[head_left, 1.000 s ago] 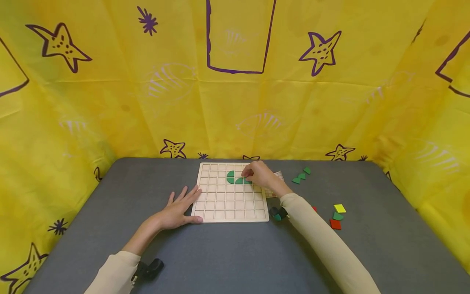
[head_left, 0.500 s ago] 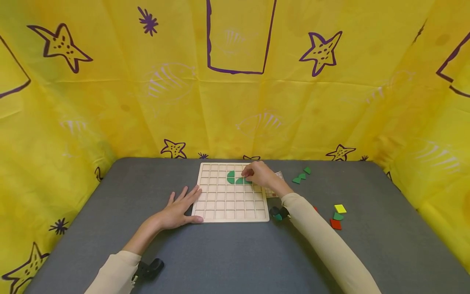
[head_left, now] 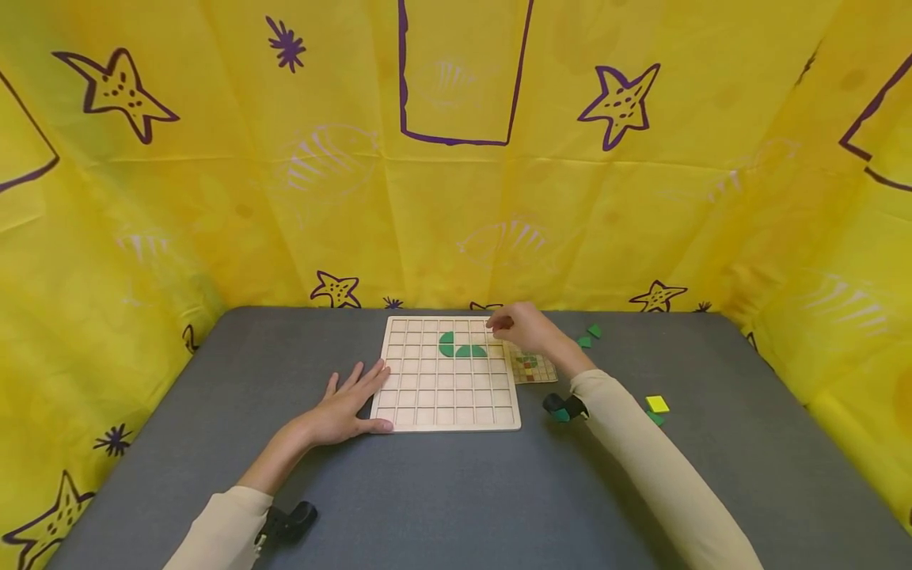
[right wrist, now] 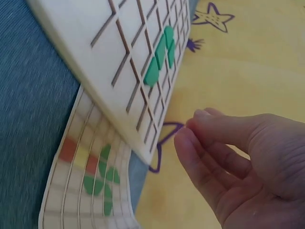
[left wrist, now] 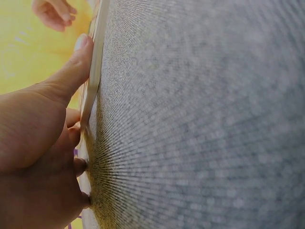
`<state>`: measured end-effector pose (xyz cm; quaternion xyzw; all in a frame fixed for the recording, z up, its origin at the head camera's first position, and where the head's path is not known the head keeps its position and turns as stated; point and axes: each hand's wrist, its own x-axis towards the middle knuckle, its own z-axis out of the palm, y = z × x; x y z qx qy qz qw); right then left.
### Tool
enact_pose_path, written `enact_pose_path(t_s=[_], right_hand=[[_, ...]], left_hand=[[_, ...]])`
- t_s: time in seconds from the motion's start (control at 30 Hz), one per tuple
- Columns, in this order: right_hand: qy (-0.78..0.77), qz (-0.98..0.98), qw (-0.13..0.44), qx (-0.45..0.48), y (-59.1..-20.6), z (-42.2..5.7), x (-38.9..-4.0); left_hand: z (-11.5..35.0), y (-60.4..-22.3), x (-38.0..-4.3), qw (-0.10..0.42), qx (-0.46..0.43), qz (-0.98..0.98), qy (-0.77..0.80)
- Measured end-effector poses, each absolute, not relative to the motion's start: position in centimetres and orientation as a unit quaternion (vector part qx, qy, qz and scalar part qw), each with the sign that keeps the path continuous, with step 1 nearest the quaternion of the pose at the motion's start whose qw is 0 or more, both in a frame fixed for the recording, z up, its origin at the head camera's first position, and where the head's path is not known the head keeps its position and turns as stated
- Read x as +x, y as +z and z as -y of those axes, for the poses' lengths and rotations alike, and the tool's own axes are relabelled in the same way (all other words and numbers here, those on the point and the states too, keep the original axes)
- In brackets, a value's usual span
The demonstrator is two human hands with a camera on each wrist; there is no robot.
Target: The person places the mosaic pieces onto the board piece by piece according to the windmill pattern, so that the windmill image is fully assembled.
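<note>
A pale wooden grid board [head_left: 427, 396] lies on the grey table. Several green petal-shaped pieces [head_left: 478, 351] sit in its upper middle cells. The left hand [head_left: 345, 408] rests at the board's left side, fingers spread straight and thumb on the front left corner; the left wrist view shows the thumb [left wrist: 76, 64] along the board's edge. Over the upper right corner hovers the right hand [head_left: 527, 328], its fingers bent loosely with nothing visible between them. In the right wrist view thumb and fingertips [right wrist: 186, 143] are close together, apart from the board.
A pattern card [head_left: 537, 368] with printed green, red and yellow shapes lies partly under the board's right side. Loose green pieces [head_left: 594, 331] lie beyond the right hand. A yellow square [head_left: 657, 404] sits farther right, beside the sleeve [head_left: 659, 467]. A yellow curtain [head_left: 456, 229] surrounds the table.
The right hand has left the green piece it was touching on the board and moved up and right. That piece stays in its cell. The left hand keeps its place.
</note>
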<state>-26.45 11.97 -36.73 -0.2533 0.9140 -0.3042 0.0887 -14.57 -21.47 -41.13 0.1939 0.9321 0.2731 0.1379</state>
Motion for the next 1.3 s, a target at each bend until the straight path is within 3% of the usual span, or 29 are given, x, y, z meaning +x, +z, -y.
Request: enact_pose_path(t_s=[0.83,1.3], right_hand=[[-0.283,-0.904,0.039,-0.318,-37.2,-19.9,-26.6],[-0.246,-0.925,0.063,-0.282,-38.4,-23.7,-26.3]], left_hand=[[21.6,-41.3,-14.5,0.133,0.198,-0.933,0.271],[21.5,-41.0,-14.4,0.137,0.199,-0.931,0.275]])
